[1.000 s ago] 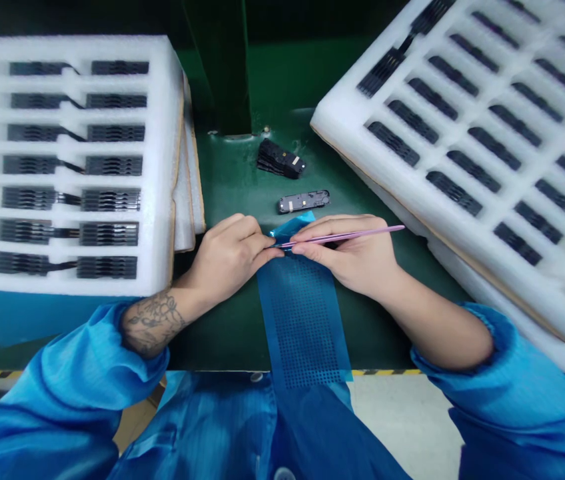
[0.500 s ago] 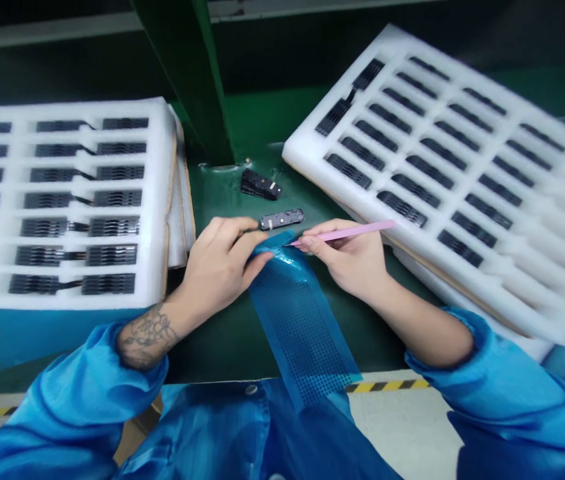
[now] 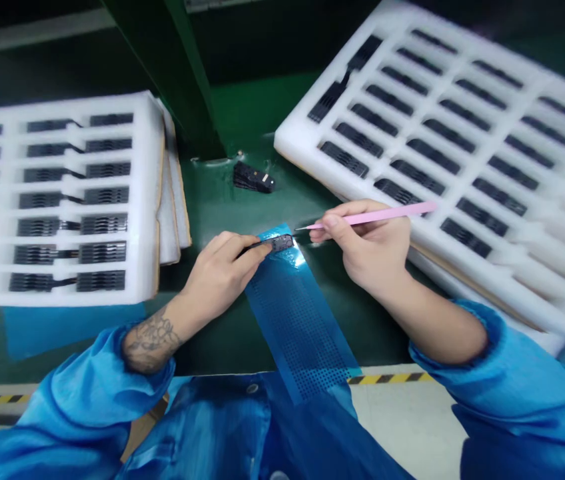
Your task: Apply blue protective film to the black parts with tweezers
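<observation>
My left hand (image 3: pixel 220 273) pinches a small black electronic module (image 3: pixel 281 243) between its fingertips, just over the top end of a blue perforated film strip (image 3: pixel 297 313). The module may be touching the shiny film; I cannot tell. My right hand (image 3: pixel 367 243) grips slim pink tweezers (image 3: pixel 375 217), whose fine tip points left toward the module and stays apart from it. A small pile of similar black parts (image 3: pixel 253 179) lies on the green bench (image 3: pixel 222 193) beyond my hands.
White foam trays (image 3: pixel 145 200) stacked at left and a tilted foam tray (image 3: pixel 362 100) at right hold rows of black parts. A dark green post (image 3: pixel 177 80) rises behind the bench. Yellow-black hazard tape (image 3: pixel 387 378) runs along the front edge.
The black module has left the bench and is now in my left hand over the film. My right hand has moved up and right with the tweezers, and the view has shifted.
</observation>
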### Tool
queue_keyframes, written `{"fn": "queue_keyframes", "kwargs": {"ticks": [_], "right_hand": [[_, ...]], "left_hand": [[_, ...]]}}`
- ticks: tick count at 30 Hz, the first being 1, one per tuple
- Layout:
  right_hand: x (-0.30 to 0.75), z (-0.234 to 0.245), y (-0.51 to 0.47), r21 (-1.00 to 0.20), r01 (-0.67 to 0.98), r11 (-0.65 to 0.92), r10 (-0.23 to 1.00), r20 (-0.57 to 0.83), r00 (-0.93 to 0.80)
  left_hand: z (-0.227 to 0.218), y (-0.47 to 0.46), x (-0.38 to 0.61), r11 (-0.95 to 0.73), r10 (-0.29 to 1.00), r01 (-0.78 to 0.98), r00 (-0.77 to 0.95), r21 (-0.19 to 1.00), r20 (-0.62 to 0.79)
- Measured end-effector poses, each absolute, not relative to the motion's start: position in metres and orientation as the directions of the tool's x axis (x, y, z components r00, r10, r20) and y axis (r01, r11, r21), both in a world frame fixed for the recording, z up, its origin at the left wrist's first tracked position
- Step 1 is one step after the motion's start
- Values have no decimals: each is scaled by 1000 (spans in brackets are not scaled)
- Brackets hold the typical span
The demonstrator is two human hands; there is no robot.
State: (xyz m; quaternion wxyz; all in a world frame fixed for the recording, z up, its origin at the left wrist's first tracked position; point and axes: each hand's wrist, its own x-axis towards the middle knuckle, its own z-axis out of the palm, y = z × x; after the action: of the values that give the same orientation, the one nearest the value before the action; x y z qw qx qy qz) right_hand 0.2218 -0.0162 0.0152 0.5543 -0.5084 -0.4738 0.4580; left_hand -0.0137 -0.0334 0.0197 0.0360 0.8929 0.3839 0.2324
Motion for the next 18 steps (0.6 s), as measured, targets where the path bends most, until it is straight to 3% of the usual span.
{"fn": "queue_keyframes", "kwargs": {"ticks": [4, 18], "right_hand": [[221, 10, -14, -996, 89, -9, 1000, -8, 8], [221, 10, -13, -972, 234, 14, 999, 26, 47]], "left_hand": [[6, -37, -15, -713, 697, 647, 607, 271, 383], [3, -35, -16, -716, 694, 640, 608, 279, 386]]}}
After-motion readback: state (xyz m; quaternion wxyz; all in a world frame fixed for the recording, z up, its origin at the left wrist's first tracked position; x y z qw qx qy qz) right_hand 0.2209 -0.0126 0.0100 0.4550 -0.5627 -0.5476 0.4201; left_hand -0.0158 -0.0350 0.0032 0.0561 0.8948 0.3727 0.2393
